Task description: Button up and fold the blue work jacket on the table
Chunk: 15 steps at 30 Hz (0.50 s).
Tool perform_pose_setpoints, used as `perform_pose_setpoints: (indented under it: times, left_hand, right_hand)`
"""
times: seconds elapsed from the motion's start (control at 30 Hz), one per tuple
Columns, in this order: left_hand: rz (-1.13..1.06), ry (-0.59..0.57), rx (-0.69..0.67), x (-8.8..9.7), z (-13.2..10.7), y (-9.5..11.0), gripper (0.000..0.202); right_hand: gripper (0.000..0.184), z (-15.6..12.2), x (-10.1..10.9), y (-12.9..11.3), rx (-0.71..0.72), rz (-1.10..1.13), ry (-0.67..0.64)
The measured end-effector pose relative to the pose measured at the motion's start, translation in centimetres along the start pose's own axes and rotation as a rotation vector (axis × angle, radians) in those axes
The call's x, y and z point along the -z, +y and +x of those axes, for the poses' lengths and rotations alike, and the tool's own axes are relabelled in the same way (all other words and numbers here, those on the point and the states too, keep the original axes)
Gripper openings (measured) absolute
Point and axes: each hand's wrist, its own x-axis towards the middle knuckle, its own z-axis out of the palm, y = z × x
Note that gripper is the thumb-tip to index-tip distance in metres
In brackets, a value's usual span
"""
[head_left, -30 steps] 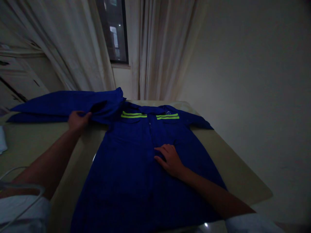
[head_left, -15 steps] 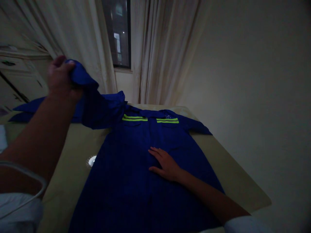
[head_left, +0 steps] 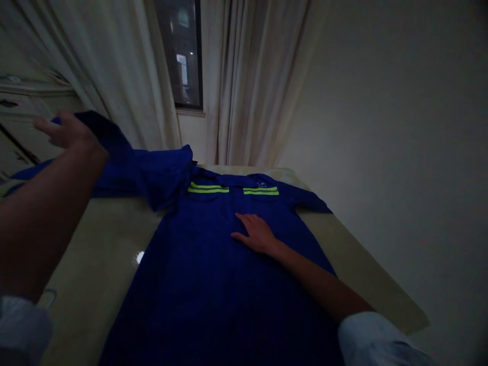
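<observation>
The blue work jacket [head_left: 224, 284], spread on the table [head_left: 373, 284], could be dragged askew if its left-side sleeve [head_left: 118, 178] is pulled harder than the chest is steadied by the open, flat right hand [head_left: 257, 235] (whether cloth is gripped by the blurred left hand [head_left: 69, 131] cannot be told).

We look from a single camera worn on the person's head, facing forward and obliquely down across the table [head_left: 366, 274]. We view the blue garment [head_left: 229, 274] from close above its lower part, which runs out of our field at the bottom edge, with the left hand [head_left: 68, 131] and the right hand [head_left: 256, 234] farther in and seen from the wrist side. Beyond the table's far edge we face the curtains [head_left: 247, 91] and the window [head_left: 179, 56], while the pale wall [head_left: 400, 132] closes our field along the right side.
</observation>
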Motion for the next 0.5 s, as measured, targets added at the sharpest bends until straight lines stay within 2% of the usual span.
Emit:
perform_pose_setpoints:
  times: [0.03, 0.07, 0.1, 0.13, 0.2, 0.27, 0.3, 0.37, 0.43, 0.5]
  left_hand:
    - [0.068, 0.125, 0.100, -0.2, -1.6, -0.1, 0.077]
    - [0.125, 0.190, 0.092, -0.8, -3.9, 0.0, 0.079]
    - [0.166, 0.153, 0.000, -1.8, -6.6, 0.4, 0.079]
    - [0.191, 0.013, -0.107, -3.1, -9.7, 0.8, 0.072]
    - [0.230, -0.363, -0.317, -6.2, -16.1, 1.4, 0.058]
    - [0.241, -0.541, -0.426, -9.3, -21.8, 1.1, 0.046]
    - [0.273, -0.635, -0.508, -10.5, -24.0, 0.6, 0.045]
    - [0.272, -0.761, -0.633, -12.3, -27.1, -0.6, 0.044]
    - [0.271, -0.804, -0.682, -12.9, -28.4, -1.6, 0.046]
    - [0.272, -0.810, -0.678, -12.9, -28.4, -2.2, 0.047]
  right_hand:
    - [0.073, 1.2, 0.3, 0.3, -0.010, -0.016, 0.022]
    - [0.067, 2.8, 0.7, 0.8, -0.020, -0.030, 0.042]
    - [0.060, 4.8, 1.1, 1.4, -0.036, -0.046, 0.057]
    - [0.052, 7.0, 1.6, 2.1, -0.061, -0.068, 0.056]
    - [0.038, 11.7, 2.4, 3.7, -0.123, -0.111, 0.005]
    - [0.033, 16.1, 3.0, 5.2, -0.172, -0.138, -0.060]
    - [0.038, 18.0, 3.2, 5.7, -0.190, -0.148, -0.061]
    - [0.056, 20.9, 3.3, 6.2, -0.234, -0.156, 0.042]
    - [0.063, 22.7, 2.8, 6.2, -0.254, -0.130, 0.187]
    - [0.060, 23.3, 1.8, 5.8, -0.132, -0.067, 0.196]
